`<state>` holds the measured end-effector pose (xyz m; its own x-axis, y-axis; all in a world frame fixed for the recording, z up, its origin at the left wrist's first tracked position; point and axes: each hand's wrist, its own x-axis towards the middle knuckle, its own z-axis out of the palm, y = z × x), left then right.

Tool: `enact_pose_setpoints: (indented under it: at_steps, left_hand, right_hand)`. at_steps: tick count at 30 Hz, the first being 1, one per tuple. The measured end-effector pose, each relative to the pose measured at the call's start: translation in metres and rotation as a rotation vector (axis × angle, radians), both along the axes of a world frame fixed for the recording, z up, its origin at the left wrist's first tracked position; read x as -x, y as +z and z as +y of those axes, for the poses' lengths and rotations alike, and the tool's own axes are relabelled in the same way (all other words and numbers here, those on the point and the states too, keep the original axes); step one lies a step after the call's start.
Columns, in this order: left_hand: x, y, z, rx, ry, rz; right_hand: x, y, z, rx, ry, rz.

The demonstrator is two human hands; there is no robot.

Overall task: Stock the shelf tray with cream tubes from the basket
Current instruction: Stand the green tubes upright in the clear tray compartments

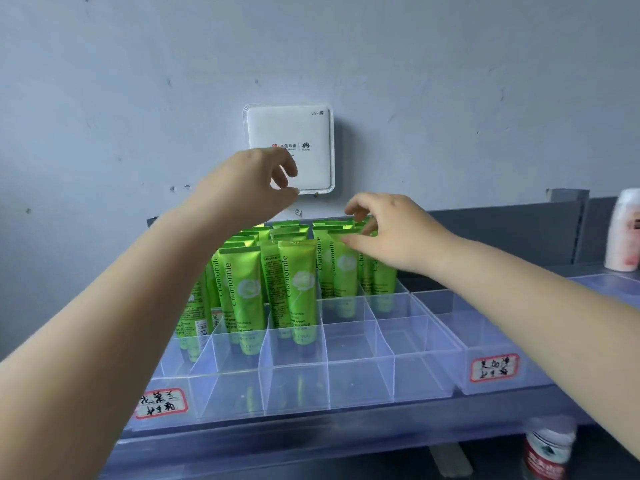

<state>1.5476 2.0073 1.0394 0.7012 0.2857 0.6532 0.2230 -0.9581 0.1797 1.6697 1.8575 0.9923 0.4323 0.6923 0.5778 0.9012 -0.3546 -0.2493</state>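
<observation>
The green cream tubes [298, 289] stand upright in the back cells of the clear shelf tray [360, 344], their long axes vertical, crimped ends up, filling the rear rows and the left and middle columns toward the front; the cells at the tray's 4 to 5 o'clock corner hold nothing. The right hand [391, 230] is the nearer one: it hangs directly over the back-right tubes, fingers loosely curled and parted, tips just at the crimped tops, though whether they pinch one I cannot tell. The left hand [249, 188] floats higher, at about 11 o'clock from the tubes, fingers bent with a narrow gap and nothing held. The basket is out of view. Any next move, I judge, is straight down from the right hand. Beyond, a white router [291, 133] sits on the wall, and a second labelled tray [491, 344] lies at 3 o'clock.
</observation>
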Motion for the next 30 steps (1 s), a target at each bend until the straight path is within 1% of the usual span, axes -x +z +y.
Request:
enact_pose_setpoints:
  at_steps: [2, 4, 7, 10, 12, 14, 19, 24, 30]
  left_hand:
    - [-0.01, -0.013, -0.021, -0.139, 0.03, -0.041]
    - [-0.022, -0.027, -0.045, -0.246, 0.017, -0.047]
    - [-0.044, -0.044, -0.078, -0.35, 0.001, -0.029]
    - [-0.069, -0.057, -0.117, -0.395, -0.089, -0.062]
    - [-0.087, -0.067, -0.147, -0.424, -0.169, -0.087]
    - [-0.103, -0.076, -0.177, -0.432, -0.224, -0.071]
    - [-0.132, -0.096, -0.257, -0.443, -0.382, -0.073]
    - [-0.148, -0.115, -0.344, -0.503, -0.547, -0.077]
    - [-0.152, -0.139, -0.447, -0.58, -0.703, -0.037]
  right_hand:
    - [0.004, 0.002, -0.024, 0.097, -0.112, -0.225]
    - [0.006, 0.0, -0.046, 0.18, -0.202, -0.392]
    - [0.006, -0.005, -0.078, 0.285, -0.303, -0.467]
    - [0.001, -0.014, -0.124, 0.365, -0.403, -0.449]
    - [-0.003, -0.022, -0.158, 0.403, -0.472, -0.405]
    - [-0.007, -0.029, -0.192, 0.437, -0.547, -0.348]
    - [-0.011, -0.044, -0.28, 0.464, -0.725, -0.275]
    - [-0.002, -0.059, -0.367, 0.482, -0.889, -0.245]
    - [0.018, -0.083, -0.466, 0.533, -1.081, -0.158]
